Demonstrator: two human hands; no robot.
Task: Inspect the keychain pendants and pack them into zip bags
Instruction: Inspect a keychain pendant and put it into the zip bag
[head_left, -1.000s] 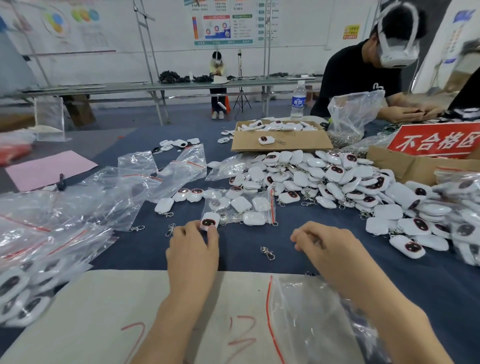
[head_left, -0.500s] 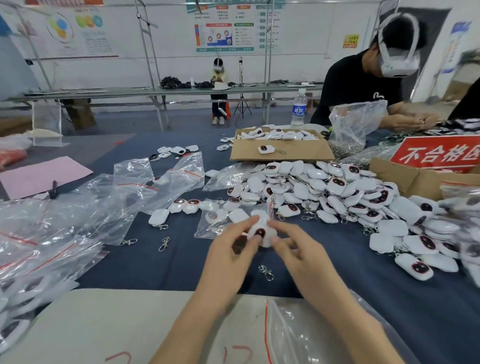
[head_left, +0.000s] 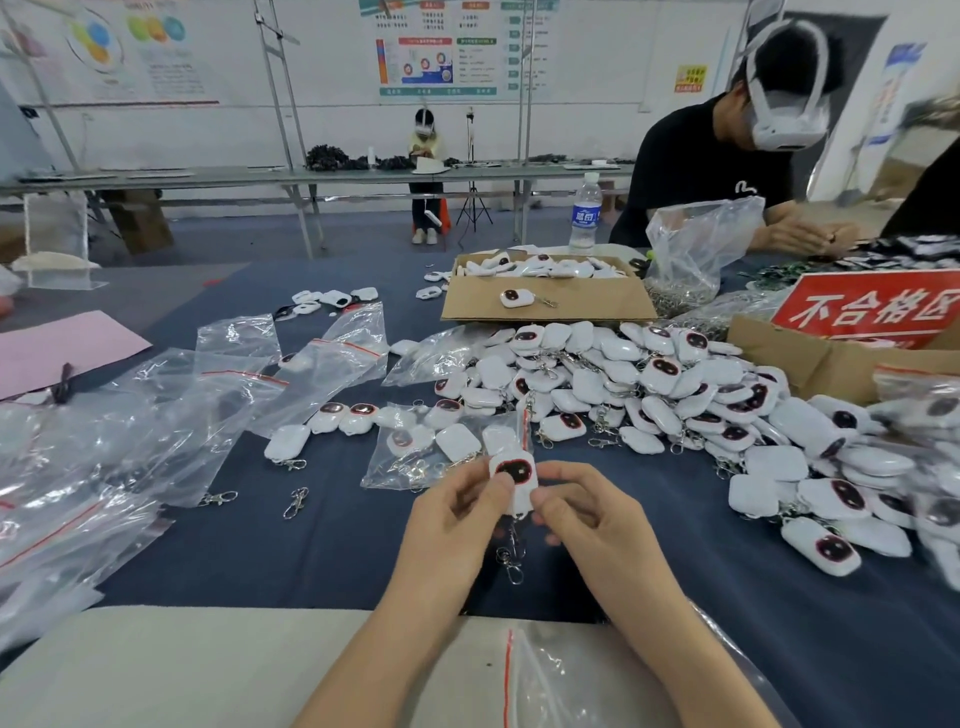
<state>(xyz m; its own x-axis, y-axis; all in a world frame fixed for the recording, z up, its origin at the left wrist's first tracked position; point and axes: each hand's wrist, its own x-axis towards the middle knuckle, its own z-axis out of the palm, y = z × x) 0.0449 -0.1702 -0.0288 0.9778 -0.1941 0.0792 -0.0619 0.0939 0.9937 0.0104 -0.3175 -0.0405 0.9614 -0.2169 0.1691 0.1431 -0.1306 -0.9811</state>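
Note:
Both hands hold one white keychain pendant (head_left: 514, 475) with a dark red-rimmed oval on its face, lifted above the blue table. My left hand (head_left: 457, 525) pinches its left side and my right hand (head_left: 587, 519) pinches its right lower edge. Its metal clasp (head_left: 511, 564) dangles below between my wrists. Just behind lies a zip bag (head_left: 436, 452) with several pendants inside. A large pile of pendants (head_left: 675, 395) spreads over the right half of the table. An empty zip bag (head_left: 561, 680) with a red strip lies under my right forearm.
Empty zip bags (head_left: 156, 415) cover the left side. Loose clasps (head_left: 296, 501) lie on the cloth. A cardboard box (head_left: 545, 301) of pendants stands behind, a box with a red sign (head_left: 872, 306) at right. A person in a black shirt (head_left: 701, 166) works opposite.
My left hand picked a pendant up from beside the bag and brought it to the middle. My right hand came in to take its other side, and both now hold it upright.

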